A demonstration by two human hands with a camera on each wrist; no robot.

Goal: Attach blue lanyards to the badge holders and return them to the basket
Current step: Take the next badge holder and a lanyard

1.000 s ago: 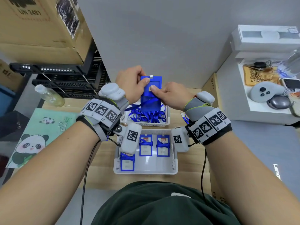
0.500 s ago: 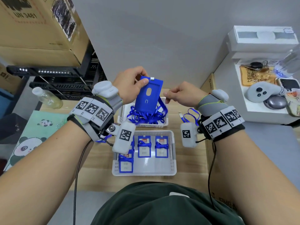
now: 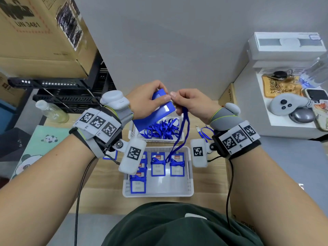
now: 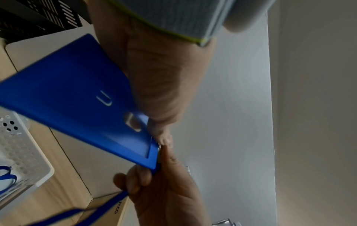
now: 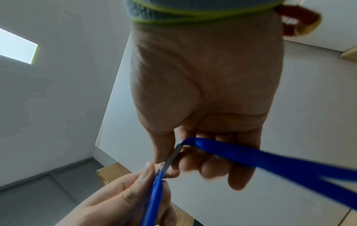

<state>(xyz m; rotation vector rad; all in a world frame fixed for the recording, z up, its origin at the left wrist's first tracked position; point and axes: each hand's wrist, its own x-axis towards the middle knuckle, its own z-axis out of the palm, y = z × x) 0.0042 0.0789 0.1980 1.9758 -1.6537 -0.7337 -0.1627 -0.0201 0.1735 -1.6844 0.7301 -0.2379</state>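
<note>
Clip meets holder edge

My left hand (image 3: 145, 102) grips the badge holder (image 3: 156, 112) tilted above the far basket (image 3: 132, 132); my right hand (image 3: 191, 103) pinches the lanyard (image 3: 184, 132) clip against its top edge; the strap hangs toward the near basket (image 3: 159, 193), clear of both rims

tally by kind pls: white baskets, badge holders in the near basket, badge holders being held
white baskets: 2 (near, far)
badge holders in the near basket: at least 4; a wrist camera hides part of the left column
held badge holder: 1
total: at least 7
</note>
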